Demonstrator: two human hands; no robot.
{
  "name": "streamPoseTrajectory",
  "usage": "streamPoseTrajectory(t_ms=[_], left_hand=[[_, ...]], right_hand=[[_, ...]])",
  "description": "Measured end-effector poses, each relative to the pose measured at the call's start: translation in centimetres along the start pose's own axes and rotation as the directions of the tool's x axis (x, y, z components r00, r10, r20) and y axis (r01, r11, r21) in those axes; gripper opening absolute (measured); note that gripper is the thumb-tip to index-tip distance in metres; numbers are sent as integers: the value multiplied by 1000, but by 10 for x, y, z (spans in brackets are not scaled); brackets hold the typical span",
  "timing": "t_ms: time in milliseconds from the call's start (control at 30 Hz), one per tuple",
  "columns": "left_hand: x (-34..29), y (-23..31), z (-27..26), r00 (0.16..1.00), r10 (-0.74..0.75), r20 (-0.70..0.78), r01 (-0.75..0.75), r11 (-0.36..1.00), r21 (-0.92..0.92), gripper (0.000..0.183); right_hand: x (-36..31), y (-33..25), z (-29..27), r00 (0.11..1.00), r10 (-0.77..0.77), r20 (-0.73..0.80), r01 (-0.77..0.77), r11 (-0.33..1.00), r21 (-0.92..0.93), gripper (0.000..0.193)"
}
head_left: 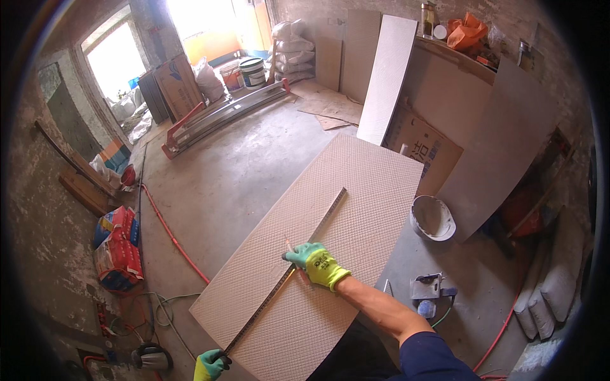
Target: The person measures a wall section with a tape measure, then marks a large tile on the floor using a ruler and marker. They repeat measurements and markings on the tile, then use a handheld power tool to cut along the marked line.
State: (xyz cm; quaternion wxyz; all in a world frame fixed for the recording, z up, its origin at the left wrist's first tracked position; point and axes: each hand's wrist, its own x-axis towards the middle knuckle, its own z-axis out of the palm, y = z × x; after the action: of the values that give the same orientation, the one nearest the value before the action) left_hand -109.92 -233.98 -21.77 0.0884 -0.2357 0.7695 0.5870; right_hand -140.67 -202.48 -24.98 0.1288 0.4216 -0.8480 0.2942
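Observation:
A large tile (375, 184), its upper face textured with a beige grid, lies slanting in front of me. Across it runs a long dark metal ruler (259, 312). My left hand (208, 366), in a green and yellow glove with dark fingertips, is closed round the ruler's near end at the tile's left edge. Gloved the same way, my right hand (318, 263) rests over the ruler's middle, fingers pinched. A thin pencil-like stick (288, 244) pokes up from those fingers; the glove hides most of it.
Right of the tile are a white bucket (433, 218) and a small power tool (427, 287). Panels (389, 76) lean at the back. A long tile cutter (229, 114) lies on the floor. Red hoses (171, 235) and red bags (119, 251) are at left.

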Motion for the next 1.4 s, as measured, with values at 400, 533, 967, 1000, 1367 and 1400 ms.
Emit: streamPoseTrajectory(t_ms=[400,533,967,1000,1367,1400], left_hand=[[-2,7,6,996,-78,-41,77,997,-12,20],[-1,6,8,994,-88,-69,87,996,-13,19],[-1,5,8,992,-94,-87,93,995,-25,17],[-1,5,8,991,-100,-86,98,995,-26,17],[-1,6,8,991,-100,-83,97,994,-40,17],[-1,6,8,992,-97,-81,94,995,-43,17]], right_hand=[[-1,0,-3,999,-37,-18,37,999,-1,30],[-1,-2,-2,999,-11,-33,11,1000,-2,26],[-2,1,2,999,19,32,-18,1000,-19,34],[-2,0,2,1000,-8,-30,8,1000,-17,32],[-2,-4,-2,1000,31,-5,-31,999,10,31],[-2,-4,-2,999,38,-5,-38,999,0,31]])
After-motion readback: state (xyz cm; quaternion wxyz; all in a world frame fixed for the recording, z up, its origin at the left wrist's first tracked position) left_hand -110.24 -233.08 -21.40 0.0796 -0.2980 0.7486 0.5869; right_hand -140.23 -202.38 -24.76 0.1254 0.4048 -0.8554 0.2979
